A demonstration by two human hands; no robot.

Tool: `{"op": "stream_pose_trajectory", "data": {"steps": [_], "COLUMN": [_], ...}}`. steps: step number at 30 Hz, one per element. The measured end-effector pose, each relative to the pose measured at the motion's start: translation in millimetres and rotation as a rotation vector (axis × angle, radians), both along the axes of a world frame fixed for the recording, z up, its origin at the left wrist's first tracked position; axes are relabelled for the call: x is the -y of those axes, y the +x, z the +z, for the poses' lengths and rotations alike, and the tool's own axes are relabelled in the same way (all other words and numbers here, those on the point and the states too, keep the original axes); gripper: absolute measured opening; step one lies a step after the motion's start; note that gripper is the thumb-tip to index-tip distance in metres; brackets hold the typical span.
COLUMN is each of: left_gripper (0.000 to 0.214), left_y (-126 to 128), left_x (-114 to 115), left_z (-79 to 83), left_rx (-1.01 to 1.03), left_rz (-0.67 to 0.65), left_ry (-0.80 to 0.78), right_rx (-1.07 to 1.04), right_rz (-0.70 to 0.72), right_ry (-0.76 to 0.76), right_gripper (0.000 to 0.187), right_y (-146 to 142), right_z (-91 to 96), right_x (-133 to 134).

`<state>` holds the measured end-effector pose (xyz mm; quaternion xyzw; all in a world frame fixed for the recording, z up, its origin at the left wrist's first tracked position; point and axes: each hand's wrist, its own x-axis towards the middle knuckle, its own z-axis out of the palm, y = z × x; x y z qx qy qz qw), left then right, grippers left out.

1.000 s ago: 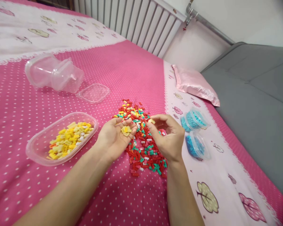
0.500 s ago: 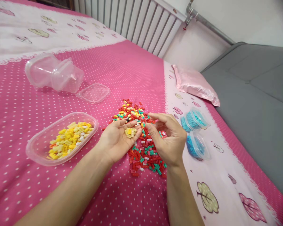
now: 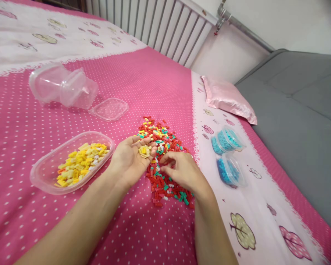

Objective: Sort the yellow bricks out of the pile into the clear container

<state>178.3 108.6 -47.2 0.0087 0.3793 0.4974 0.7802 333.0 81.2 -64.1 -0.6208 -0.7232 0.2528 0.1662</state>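
Observation:
My left hand [image 3: 131,158] is turned palm up, with a small heap of pale and bright yellow toy building bricks [image 3: 144,151] resting on its fingers. Just to its right, my right hand [image 3: 182,167] reaches down over a mixed pile of toy bricks [image 3: 161,186], mostly red with green, white and yellow among them. The right thumb and fingers are bent close together at the pile; whatever lies between the tips is too small to make out. To the left stands a clear plastic tub [image 3: 40,173] partly filled with yellow bricks and a few white and orange ones.
Clear tubs of blue bricks, one upper [image 3: 228,140] and one lower [image 3: 228,171], sit on the right. Stacked clear containers [image 3: 62,86] lie on their side at the back left, near a clear lid [image 3: 110,109]. A pink pillow [image 3: 228,97] rests by the grey headboard [image 3: 292,99].
My right hand has dropped from beside my left palm to the brick pile, its fingers now pointing left. My left hand has shifted slightly left, with the yellow bricks still in it.

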Motion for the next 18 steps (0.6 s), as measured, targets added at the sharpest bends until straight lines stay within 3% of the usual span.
{"op": "stream_pose_trajectory", "data": {"steps": [3, 8, 11, 18], "left_gripper": [0.018, 0.018, 0.018, 0.018], "left_y": [-1.0, -2.9, -3.2, -2.3], "left_x": [-1.2, -2.1, -1.9, -1.9], "left_z": [-1.1, -2.1, -1.7, -1.5], "left_rx": [0.002, -0.003, 0.001, 0.008], "left_rz": [0.009, 0.022, 0.011, 0.034], "left_ry": [-0.013, 0.008, 0.007, -0.001], "right_rx": [0.026, 0.052, 0.129, 0.141], "right_rz": [0.052, 0.194, 0.243, 0.064], "right_ry": [-0.05, 0.048, 0.05, 0.106], "right_gripper": [0.014, 0.039, 0.039, 0.039], "right_y": [-2.1, -5.7, -6.9, -2.3], "right_z": [-3.4, -6.1, -7.0, -10.9], "right_x": [-0.4, -1.6, -1.9, -7.2]}}
